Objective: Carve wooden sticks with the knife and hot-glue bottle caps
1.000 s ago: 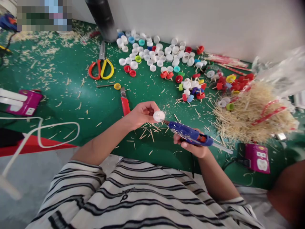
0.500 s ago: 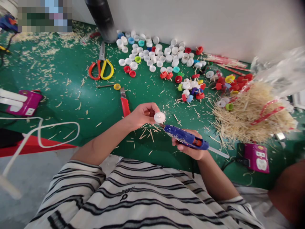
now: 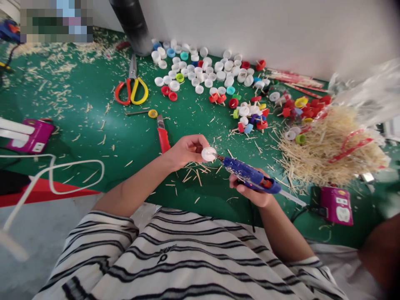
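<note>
My left hand (image 3: 186,150) pinches a white bottle cap (image 3: 208,153) above the green table (image 3: 93,125). My right hand (image 3: 251,192) grips a blue hot glue gun (image 3: 253,177) with a clear glue stick poking out of its back end. The gun's nozzle touches the right side of the cap. Loose wooden sticks lie on the table just under both hands.
Several white, red and coloured caps (image 3: 203,75) lie at the back by the wall. Red-and-yellow scissors (image 3: 131,85), a red utility knife (image 3: 163,137), a heap of wooden sticks (image 3: 328,150), two purple power strips (image 3: 337,205) and a white cable (image 3: 62,171) surround me.
The glue gun dipped slightly and came back up; its nozzle stays at the cap. My left hand has barely moved.
</note>
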Action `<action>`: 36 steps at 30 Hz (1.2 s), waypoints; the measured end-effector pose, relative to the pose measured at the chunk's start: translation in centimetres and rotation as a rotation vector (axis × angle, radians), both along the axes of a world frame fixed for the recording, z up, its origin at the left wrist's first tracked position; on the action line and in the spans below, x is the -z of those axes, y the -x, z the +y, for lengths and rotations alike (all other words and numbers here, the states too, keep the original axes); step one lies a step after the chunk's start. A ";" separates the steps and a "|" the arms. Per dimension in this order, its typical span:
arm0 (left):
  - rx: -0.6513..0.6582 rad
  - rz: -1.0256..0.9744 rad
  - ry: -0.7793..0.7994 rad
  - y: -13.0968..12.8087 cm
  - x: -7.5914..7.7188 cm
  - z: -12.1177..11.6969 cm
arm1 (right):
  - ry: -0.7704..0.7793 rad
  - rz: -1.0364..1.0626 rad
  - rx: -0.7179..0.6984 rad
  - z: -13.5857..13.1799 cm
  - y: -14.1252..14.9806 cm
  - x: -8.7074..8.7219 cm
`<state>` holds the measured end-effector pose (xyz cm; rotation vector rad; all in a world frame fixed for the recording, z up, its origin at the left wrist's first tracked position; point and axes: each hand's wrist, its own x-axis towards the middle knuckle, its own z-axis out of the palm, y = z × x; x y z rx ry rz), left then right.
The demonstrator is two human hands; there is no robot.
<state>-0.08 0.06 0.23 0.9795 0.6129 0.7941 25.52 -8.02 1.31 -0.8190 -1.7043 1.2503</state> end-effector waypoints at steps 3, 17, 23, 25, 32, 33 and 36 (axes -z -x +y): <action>-0.014 0.003 0.008 0.0 0.1 0.0 | -0.010 0.022 -0.006 0.0 -0.1 0.2; -0.028 -0.039 0.047 0.0 -0.1 0.0 | 0.034 0.122 0.193 0.0 -0.3 1.5; -0.023 -0.106 0.077 0.4 -0.3 0.1 | -0.014 0.331 0.621 0.9 0.7 1.0; -0.030 -0.128 0.081 0.5 -0.4 0.2 | -0.022 0.353 0.715 1.4 0.8 0.7; -0.172 -0.173 0.024 2.0 -0.7 2.2 | -0.122 0.217 0.985 2.3 0.3 2.6; -0.223 -0.170 0.014 2.4 -0.7 2.7 | -0.135 0.171 0.982 2.3 0.1 3.1; -0.369 -0.168 0.016 3.7 -0.7 3.9 | -0.092 0.075 0.918 2.2 -0.3 4.4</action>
